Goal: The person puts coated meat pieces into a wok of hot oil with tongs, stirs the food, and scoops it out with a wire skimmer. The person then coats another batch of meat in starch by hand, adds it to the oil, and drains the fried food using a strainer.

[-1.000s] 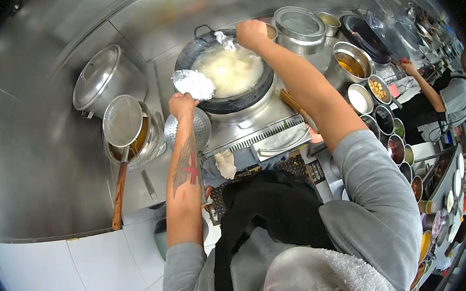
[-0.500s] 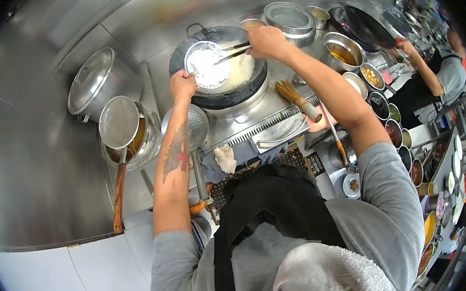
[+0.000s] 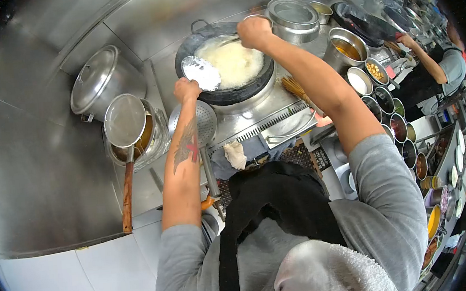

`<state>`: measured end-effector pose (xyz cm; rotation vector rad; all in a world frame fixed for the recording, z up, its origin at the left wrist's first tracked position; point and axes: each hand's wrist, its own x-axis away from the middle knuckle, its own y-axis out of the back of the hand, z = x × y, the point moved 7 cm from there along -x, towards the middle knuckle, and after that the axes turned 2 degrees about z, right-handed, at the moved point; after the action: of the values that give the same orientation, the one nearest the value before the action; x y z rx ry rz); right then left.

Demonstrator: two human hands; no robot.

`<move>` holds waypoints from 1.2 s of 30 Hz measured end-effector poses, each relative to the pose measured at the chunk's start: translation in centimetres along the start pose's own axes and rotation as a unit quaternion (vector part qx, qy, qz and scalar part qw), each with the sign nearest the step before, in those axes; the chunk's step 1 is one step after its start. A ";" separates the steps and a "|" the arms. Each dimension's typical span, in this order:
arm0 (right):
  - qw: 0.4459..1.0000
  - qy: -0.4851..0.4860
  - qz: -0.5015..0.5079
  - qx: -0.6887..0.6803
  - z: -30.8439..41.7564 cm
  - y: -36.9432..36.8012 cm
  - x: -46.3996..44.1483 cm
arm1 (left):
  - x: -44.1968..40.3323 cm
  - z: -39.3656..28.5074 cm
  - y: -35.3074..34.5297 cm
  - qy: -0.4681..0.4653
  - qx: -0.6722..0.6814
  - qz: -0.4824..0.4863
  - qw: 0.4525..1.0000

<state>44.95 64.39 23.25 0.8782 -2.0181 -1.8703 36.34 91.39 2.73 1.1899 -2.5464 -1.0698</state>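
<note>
A dark wok (image 3: 227,97) on the stove holds pale, bubbling liquid (image 3: 231,62). My left hand (image 3: 187,88) grips the edge of a bowl (image 3: 201,73) with white powder in it, tilted over the wok's left side. Above the wok's right rim, my right hand (image 3: 255,32) is closed on chopsticks (image 3: 229,41), whose tips reach over the liquid. A perforated ladle (image 3: 200,123) lies below my left hand. The bamboo brush (image 3: 294,87) rests to the right of the wok.
A lidded pot (image 3: 106,81) and a strainer (image 3: 125,120) on a pot of brown liquid stand at left. Metal pots (image 3: 345,50) and ingredient bowls (image 3: 359,80) line the right side. Beyond them a co-worker (image 3: 442,66) holds a dark wok.
The chopsticks moved from over the wok into the bowl, then back over the wok. The bowl swung over the wok's middle and returned left, tilted. The co-worker's wok shifted.
</note>
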 end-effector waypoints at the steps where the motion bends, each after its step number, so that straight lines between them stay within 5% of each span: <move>1: 1.000 -0.001 0.000 0.000 0.9 0.6 0.2 | 0.6 -1.1 1.1 -0.001 0.000 0.001 1.000; 5: 0.989 0.089 0.114 0.004 6.1 0.1 4.3 | 3.2 -7.3 5.4 0.056 0.136 0.081 0.986; 10: 0.996 0.075 -0.035 0.032 4.5 -1.1 1.9 | 2.8 -7.9 3.4 0.079 0.167 0.096 0.978; 17: 0.996 0.070 -0.060 0.012 0.0 3.6 0.4 | 4.2 -8.2 3.6 0.124 0.128 0.091 0.980; 21: 0.985 0.157 0.064 -0.026 1.0 0.4 2.9 | 3.6 -8.7 4.4 0.056 0.080 0.087 0.991; 29: 0.991 0.122 -0.055 -0.005 -1.6 1.2 2.9 | 3.9 -8.6 4.0 0.030 0.067 0.060 0.996; 36: 0.985 0.168 -0.025 0.029 -0.3 -2.5 3.4 | 4.8 -10.1 3.7 0.049 0.107 0.090 0.989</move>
<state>43.11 62.20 20.17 1.1807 -1.8643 -1.5651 34.81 84.06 11.86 1.0049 -2.6805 -0.6964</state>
